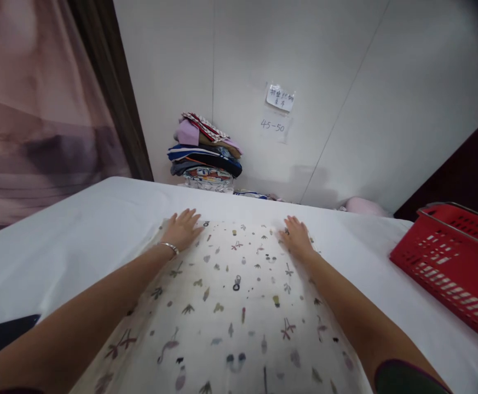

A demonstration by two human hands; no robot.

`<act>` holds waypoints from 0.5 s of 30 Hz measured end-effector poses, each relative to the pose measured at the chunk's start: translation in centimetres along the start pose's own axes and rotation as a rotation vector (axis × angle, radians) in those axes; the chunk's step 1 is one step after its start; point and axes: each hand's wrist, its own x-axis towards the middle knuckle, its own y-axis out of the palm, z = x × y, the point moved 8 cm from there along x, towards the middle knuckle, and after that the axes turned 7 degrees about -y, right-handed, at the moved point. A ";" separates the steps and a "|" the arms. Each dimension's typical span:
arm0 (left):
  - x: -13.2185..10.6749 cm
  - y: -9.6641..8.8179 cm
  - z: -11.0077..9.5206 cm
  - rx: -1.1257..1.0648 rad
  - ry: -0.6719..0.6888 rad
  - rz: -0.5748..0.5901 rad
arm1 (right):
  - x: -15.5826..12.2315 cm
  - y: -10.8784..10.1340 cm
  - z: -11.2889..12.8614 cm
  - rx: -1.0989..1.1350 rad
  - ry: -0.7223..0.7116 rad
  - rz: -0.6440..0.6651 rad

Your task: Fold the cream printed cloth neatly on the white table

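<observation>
A cream cloth (239, 295) printed with small flamingos, leaves and other figures lies spread on the white-covered table, running from its far part toward me. My left hand (183, 229), a silver bracelet at its wrist, rests palm down on the cloth's far left corner with fingers apart. At the far right corner my right hand (295, 236) lies flat in the same way, fingers spread. Neither hand grips anything. The cloth's near end runs out of view at the bottom.
A red plastic basket (452, 262) with a metal handle stands at the table's right side. Folded fabrics (206, 153) are stacked beyond the far edge, against the wall. A dark flat object (6, 334) lies at the left. Paper notes (280, 98) hang on the wall.
</observation>
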 end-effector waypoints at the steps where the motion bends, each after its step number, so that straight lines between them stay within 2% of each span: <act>1: 0.0 0.9 -0.3 -0.007 -0.019 0.064 | 0.2 1.1 1.3 -0.015 -0.058 0.084; 4: 0.0 3.2 0.3 -0.046 -0.146 0.288 | 0.5 3.4 2.9 -0.016 -0.075 0.273; 6: -0.1 3.6 1.0 -0.067 -0.182 0.359 | 0.5 3.6 2.6 -0.011 -0.047 0.289; 11: -1.4 1.6 3.2 -0.086 -0.142 0.197 | -1.0 2.1 -0.9 -0.067 0.063 0.206; 15: -2.5 2.2 4.4 -0.108 -0.161 0.258 | -2.2 1.9 -3.2 -0.077 0.168 0.237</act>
